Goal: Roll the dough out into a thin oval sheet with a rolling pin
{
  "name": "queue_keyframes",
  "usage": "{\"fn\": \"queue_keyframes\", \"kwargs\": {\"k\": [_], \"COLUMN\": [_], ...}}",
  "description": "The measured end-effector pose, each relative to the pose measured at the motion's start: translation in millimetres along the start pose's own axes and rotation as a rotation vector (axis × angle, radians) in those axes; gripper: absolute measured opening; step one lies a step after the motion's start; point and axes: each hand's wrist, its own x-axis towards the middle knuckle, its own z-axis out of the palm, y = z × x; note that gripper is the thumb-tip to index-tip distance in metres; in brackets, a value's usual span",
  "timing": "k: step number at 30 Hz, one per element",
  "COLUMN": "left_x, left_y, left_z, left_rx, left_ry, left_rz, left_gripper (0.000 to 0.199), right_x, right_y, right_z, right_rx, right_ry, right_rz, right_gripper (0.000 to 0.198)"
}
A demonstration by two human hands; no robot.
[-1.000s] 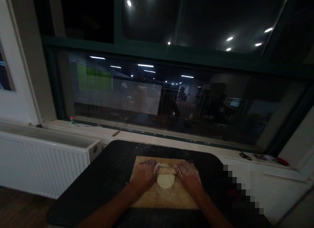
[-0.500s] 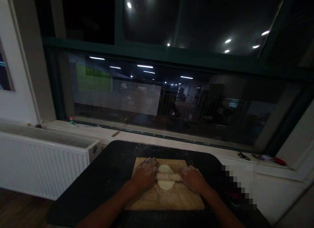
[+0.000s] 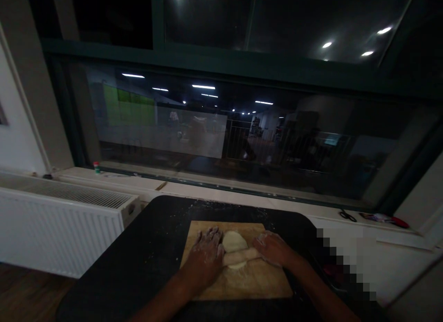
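Observation:
A pale wooden rolling pin lies across a flattened round of dough. My left hand, dusted with flour, holds down the pin's left end, its fingers reaching forward over the board. At the other end, my floury right hand grips the pin with bent fingers. The pin slants a little, its left end closer to me. Most of the dough shows beyond the pin, with a thin strip on the near side. Under everything is a wooden cutting board. Both pin ends are hidden by my hands.
The board rests on a black table with flour specks. A white radiator stands to the left. Along the windowsill are a small red-and-green container, scissors and a red item. A dark window rises behind.
The rolling pin has moved toward me over the dough, its left end further, so it now slants. My left hand has come nearer with it. The camera view has shifted slightly.

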Motion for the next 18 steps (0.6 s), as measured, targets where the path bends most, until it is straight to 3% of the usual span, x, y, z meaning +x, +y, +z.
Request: {"fn": "queue_keyframes", "kwargs": {"k": [3, 9, 11, 14, 18], "left_x": [-2.4, -12.2, -14.4, -12.6, -6.2], "left_y": [5.2, 24.0, 25.9, 19.3, 4.9], "left_z": [12.6, 29.9, 29.7, 26.5, 27.4], "left_rx": [0.008, 0.045, 0.008, -0.060, -0.064], "left_ry": [0.041, 0.151, 0.167, 0.174, 0.184], "left_rz": [-0.022, -0.073, -0.083, -0.118, -0.052], "left_gripper": [0.046, 0.050, 0.050, 0.047, 0.046], "right_x": [-0.3, -39.3, -46.8, -40.7, -14.0], "right_y": [-0.4, -18.6, -27.2, -33.9, -26.9], "right_z": [5.2, 30.2, 22.6, -3.0, -27.5], "right_rx": [-0.031, -0.012, 0.016, 0.032, 0.056], "right_ry": [-0.057, 0.228, 0.252, 0.176, 0.053], "right_rz": [-0.002, 0.112, 0.183, 0.303, 0.294], "right_gripper": [0.031, 0.039, 0.045, 0.052, 0.046]}}
